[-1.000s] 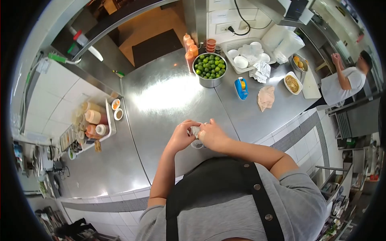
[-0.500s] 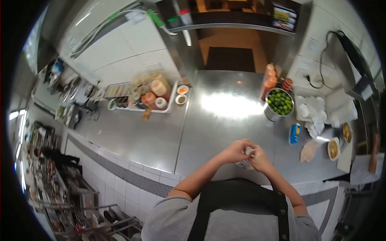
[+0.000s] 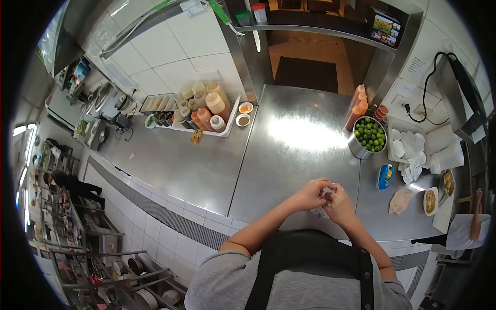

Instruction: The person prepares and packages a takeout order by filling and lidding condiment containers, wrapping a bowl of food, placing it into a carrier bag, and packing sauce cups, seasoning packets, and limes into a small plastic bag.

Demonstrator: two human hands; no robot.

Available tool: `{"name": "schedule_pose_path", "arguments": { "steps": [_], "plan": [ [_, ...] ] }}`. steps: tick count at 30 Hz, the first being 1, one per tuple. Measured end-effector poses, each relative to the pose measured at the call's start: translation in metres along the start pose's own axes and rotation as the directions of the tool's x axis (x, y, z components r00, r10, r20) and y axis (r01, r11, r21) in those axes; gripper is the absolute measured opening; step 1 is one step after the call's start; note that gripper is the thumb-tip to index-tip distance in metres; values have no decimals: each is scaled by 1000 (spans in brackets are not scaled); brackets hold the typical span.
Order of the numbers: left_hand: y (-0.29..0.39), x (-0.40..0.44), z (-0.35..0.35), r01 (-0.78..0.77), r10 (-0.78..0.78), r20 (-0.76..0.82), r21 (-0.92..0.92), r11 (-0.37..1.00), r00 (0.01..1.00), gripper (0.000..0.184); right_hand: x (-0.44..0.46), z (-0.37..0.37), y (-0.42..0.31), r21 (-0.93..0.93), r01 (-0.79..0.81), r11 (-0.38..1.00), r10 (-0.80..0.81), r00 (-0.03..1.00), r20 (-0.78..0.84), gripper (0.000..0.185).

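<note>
My left hand (image 3: 311,194) and my right hand (image 3: 339,205) meet in front of my apron, above the near edge of the steel counter (image 3: 289,170). Fingers of both are closed and pinch together. A bit of crumpled, see-through plastic (image 3: 320,212) hangs below them, mostly hidden by the hands. A beige patch lies across the back of my right hand. Nearest to it on the counter are a blue tape dispenser (image 3: 385,177) and a crumpled pale pink cloth (image 3: 400,201).
A steel pot of limes (image 3: 370,135) stands at right beside orange sauce bottles (image 3: 356,108). Behind it is a basket with white items (image 3: 408,144); a bowl of food (image 3: 430,201) sits nearer. A white tray of bottles (image 3: 227,129) is at left. Other people (image 3: 77,187) stand far left and right.
The head view has shifted, so the counter sits slightly differently in frame. Both hands stay together around the plastic, with the right hand turned so its back shows more.
</note>
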State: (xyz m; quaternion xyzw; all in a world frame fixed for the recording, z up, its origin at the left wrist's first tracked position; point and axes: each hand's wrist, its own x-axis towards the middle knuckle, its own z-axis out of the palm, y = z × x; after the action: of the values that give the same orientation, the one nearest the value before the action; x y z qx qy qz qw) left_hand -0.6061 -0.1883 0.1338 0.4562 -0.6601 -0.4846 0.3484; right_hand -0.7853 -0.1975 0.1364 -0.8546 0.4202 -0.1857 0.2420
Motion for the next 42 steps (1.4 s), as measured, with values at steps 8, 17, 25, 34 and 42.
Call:
{"name": "schedule_pose_path", "arguments": {
  "steps": [8, 17, 25, 34, 42],
  "plan": [
    [4, -3, 3, 11, -11, -4, -16, 1000, 1000, 44, -5, 26, 22, -224, -181, 958, 178, 983, -34, 11],
    [5, -6, 1, 1, -1, -10, -44, 999, 1000, 51, -9, 15, 16, -299, 71, 952, -133, 972, -193, 13],
    [3, -13, 5, -34, 34, -8, -26, 999, 999, 56, 0, -25, 40, 218, 33, 975, -37, 999, 17, 16],
    [33, -33, 3, 118, -116, -113, 14, 993, 987, 64, 101, -164, 217, -270, -309, 912, 181, 894, -411, 28],
    [34, -36, 9, 161, -162, -139, -22, 987, 977, 63, 151, -109, 227, -249, -325, 912, 303, 945, -124, 54]
  ]
}}
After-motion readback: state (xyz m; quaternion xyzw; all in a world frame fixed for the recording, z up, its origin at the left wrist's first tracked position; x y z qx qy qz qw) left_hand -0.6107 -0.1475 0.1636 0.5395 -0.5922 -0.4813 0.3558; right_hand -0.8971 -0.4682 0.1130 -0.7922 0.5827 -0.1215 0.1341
